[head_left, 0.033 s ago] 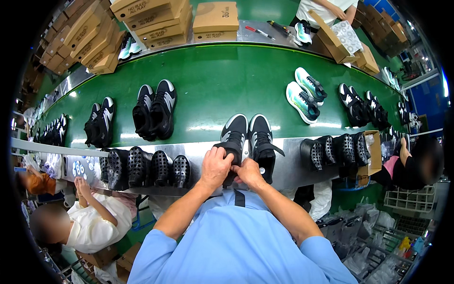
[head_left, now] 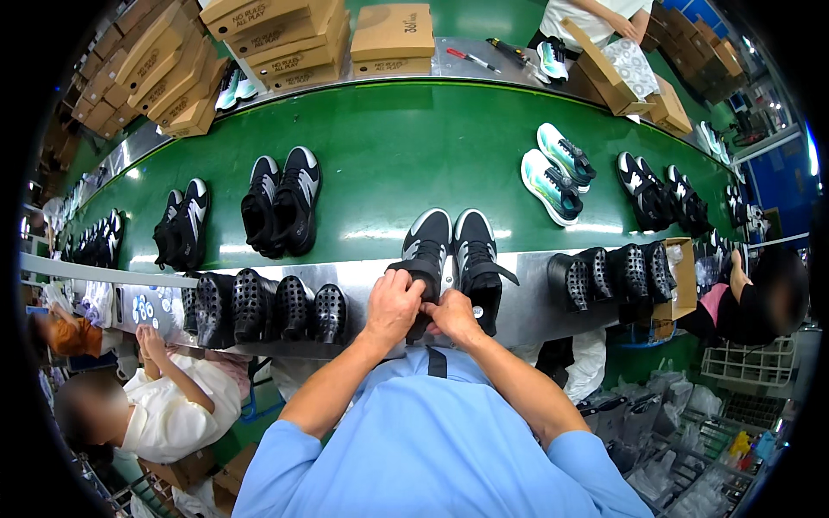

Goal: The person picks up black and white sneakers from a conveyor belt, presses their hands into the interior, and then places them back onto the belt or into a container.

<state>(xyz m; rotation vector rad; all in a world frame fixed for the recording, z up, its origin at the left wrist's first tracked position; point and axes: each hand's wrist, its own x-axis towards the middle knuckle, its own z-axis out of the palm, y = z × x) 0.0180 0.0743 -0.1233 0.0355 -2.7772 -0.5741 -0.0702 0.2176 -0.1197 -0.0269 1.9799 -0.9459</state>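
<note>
Over smooth metal (head_left: pixel 531 302), the curled left hand (head_left: pixel 395 304) and right hand (head_left: pixel 454 318) grip a round-toed black shoe (head_left: pixel 427 245)

Dark print ran across several brown boxes (head_left: pixel 393 65) on the far desk (head_left: pixel 451 72). The middle box (head_left: pixel 380 30) carried a bold mark with digits on the right of its lid and a small line of capitals along its front. The stack (head_left: pixel 289 39) left of it repeated such capitals, box after box. Inside the shoe (head_left: pixel 475 259) beside the right hand (head_left: pixel 453 317) sat a round white label (head_left: pixel 477 312), its marks too small to read
</note>
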